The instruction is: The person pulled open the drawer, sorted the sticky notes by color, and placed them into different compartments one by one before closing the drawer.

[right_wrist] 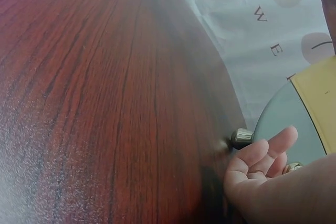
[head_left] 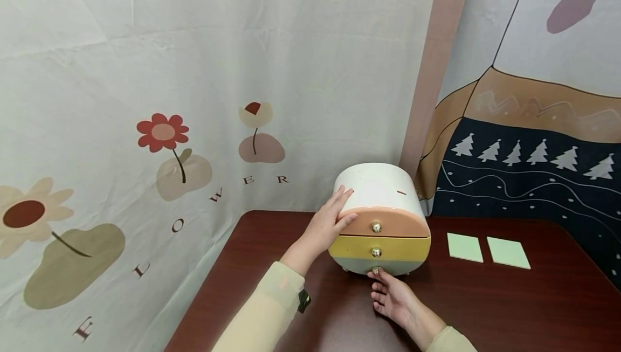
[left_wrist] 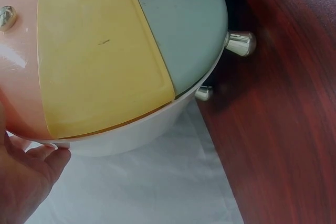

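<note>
A small rounded drawer cabinet [head_left: 375,182] with a white shell stands on the table. Its front stacks a peach drawer [head_left: 405,225], a yellow drawer [head_left: 349,248] and a grey-green drawer [head_left: 400,267], each with a shiny gold knob. My left hand [head_left: 320,229] rests on the cabinet's upper left side, fingers spread over the white shell and thumb near the peach front. Low at the front, my right hand [head_left: 399,299] pinches the bottom knob [head_left: 375,270] between thumb and index finger, palm turned up. In the left wrist view all the drawer fronts [left_wrist: 105,56] sit flush.
Two pale green square notes [head_left: 464,247] lie on the dark red-brown table [head_left: 485,309] to the right of the cabinet. Short metallic feet [left_wrist: 241,43] hold the cabinet off the tabletop. A printed cloth [head_left: 310,71] hangs behind the table.
</note>
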A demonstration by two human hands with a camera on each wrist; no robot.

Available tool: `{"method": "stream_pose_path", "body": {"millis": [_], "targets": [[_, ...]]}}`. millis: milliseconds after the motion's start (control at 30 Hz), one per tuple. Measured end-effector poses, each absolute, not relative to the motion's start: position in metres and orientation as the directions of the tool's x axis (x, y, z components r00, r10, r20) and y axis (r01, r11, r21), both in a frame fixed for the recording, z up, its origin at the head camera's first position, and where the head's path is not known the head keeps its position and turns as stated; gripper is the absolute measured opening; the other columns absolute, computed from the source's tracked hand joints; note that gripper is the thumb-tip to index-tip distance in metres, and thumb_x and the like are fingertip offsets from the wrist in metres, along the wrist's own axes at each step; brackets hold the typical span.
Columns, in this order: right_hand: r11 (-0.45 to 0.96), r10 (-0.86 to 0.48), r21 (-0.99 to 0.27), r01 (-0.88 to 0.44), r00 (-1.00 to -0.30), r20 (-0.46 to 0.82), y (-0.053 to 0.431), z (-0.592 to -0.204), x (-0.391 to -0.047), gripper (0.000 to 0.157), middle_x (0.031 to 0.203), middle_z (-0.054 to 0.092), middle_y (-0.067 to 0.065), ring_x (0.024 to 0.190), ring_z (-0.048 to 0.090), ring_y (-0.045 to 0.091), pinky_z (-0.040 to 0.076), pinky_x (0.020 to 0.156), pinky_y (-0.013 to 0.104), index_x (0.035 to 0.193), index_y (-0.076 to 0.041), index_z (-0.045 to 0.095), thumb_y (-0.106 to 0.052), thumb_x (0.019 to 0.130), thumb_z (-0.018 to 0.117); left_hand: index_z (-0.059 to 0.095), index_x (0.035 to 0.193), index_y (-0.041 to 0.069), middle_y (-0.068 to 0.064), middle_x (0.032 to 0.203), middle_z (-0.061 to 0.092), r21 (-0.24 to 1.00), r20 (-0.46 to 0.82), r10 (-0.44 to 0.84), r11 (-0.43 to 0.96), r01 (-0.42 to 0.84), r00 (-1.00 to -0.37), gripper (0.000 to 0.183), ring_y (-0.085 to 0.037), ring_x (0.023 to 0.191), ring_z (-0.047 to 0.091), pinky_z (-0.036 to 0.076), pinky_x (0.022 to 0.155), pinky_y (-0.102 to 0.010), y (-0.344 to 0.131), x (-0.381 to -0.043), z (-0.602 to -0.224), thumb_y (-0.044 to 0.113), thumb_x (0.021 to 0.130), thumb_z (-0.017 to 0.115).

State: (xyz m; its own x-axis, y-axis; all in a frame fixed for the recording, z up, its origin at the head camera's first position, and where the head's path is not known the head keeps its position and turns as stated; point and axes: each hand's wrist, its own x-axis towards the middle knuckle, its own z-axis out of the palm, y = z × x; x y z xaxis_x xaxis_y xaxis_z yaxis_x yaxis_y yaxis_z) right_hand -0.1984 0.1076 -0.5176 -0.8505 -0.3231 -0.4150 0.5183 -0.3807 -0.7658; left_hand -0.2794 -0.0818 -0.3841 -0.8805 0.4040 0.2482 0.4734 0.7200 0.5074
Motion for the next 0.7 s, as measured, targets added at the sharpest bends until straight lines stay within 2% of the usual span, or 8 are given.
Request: {"method": "stream_pose_path", "body": {"millis": [700], "targets": [[-0.380, -0.299, -0.766, 0.518, -0.853, -0.428, 0.1074, -0.5174, -0.1976, 0.037, 0.076, 0.050, -0.008, 0.068, 0.051, 0.006, 0.045, 0.066, 0.023, 0.099, -0.018, 0.068, -0.040, 0.102, 0.039, 0.020, 0.151, 0.034, 0.004, 0.160, 0.012, 0.489, 0.256, 0.419, 0.722, 0.490, -0.871, 0.066, -0.023, 0.143, 0.026, 0.030, 0.111, -0.050, -0.0815, -0.2765, -0.3827, 0.057, 0.094, 0.042]]}}
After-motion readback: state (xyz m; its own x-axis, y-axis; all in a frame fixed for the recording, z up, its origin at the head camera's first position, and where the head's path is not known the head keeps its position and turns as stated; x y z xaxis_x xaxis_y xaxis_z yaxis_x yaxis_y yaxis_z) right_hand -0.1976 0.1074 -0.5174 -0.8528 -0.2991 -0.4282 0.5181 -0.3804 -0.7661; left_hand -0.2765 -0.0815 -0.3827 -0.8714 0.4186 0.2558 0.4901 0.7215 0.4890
